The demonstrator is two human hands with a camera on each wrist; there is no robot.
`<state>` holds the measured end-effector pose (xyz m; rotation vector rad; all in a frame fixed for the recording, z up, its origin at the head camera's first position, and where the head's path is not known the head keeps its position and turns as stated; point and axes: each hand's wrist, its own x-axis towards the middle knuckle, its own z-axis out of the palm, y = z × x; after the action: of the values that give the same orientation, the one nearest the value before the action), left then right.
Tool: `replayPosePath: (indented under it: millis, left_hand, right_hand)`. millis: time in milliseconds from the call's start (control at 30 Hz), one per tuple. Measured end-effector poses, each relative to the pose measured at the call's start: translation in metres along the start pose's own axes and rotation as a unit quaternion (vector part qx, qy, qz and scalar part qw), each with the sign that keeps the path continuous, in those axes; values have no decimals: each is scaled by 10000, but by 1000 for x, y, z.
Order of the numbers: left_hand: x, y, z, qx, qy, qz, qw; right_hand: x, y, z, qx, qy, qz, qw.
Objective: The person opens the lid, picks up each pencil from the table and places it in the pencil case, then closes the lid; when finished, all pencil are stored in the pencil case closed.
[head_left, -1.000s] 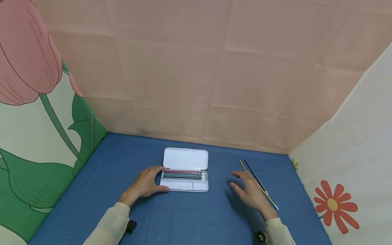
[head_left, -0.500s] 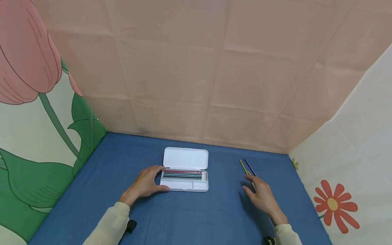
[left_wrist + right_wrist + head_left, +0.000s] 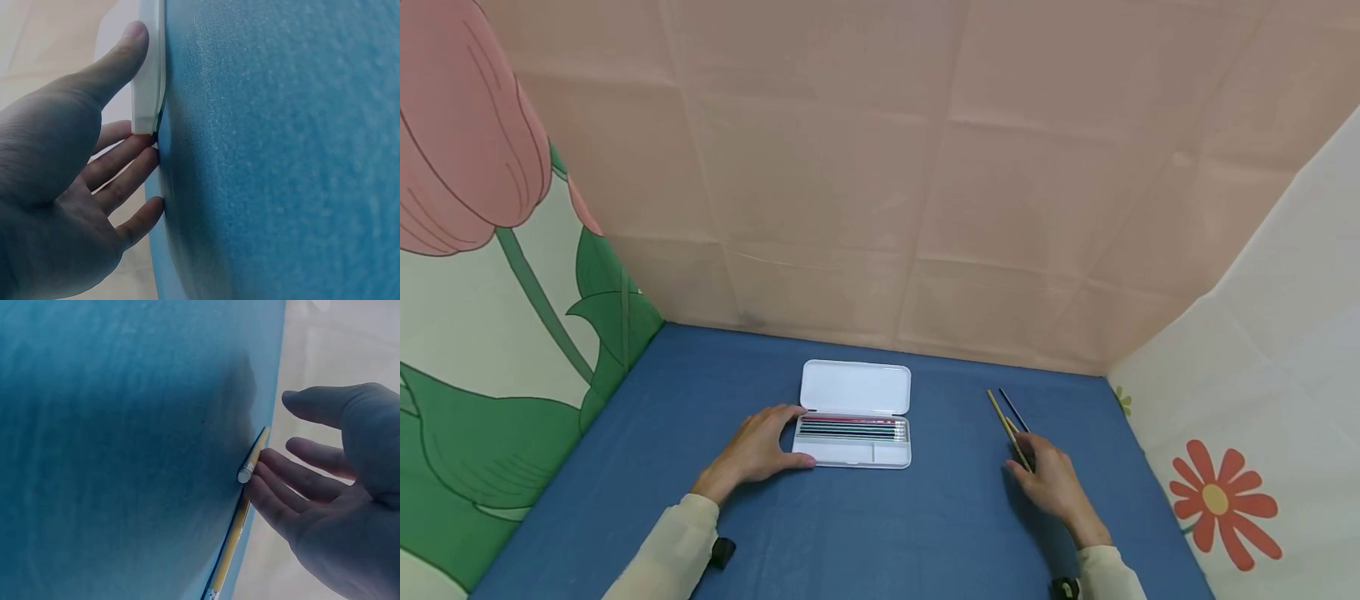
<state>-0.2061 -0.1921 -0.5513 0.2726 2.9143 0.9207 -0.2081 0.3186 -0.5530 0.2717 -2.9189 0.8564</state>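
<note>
A white pencil case [image 3: 835, 454] lies open on the blue cloth, lid folded back, with several dark pencils and a red one [image 3: 848, 421] in its rear compartment. My left hand [image 3: 754, 450] holds the case by its left end, thumb at the front edge and fingers at the back corner. To the right, two yellow pencils [image 3: 1002, 418] and a dark pencil [image 3: 1013, 408] lie on the cloth. My right hand [image 3: 1052, 479] is over their near ends; in the right wrist view its fingertips are right at the white-tipped yellow pencil [image 3: 255, 456], thumb spread apart from it.
The blue cloth [image 3: 880, 533] covers the table. A beige backdrop [image 3: 880, 208] rises behind it, a tulip-printed panel [image 3: 535, 333] stands left, and a white panel with a red flower [image 3: 1262, 375] stands right.
My right hand has moved right and toward me, along the pencils to their near ends. The left hand and the case have stayed in place.
</note>
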Motion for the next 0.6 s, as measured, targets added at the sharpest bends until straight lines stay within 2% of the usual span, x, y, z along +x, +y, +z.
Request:
replayPosePath:
  millis: [333, 600]
  left_hand:
    - [1, 0, 1, 6, -17, -15, 10000]
    - [1, 0, 0, 15, -20, -15, 10000]
  right_hand:
    - [12, 4, 3, -112, -228, 129, 9996]
    - [22, 3, 8, 25, -443, 266, 9987]
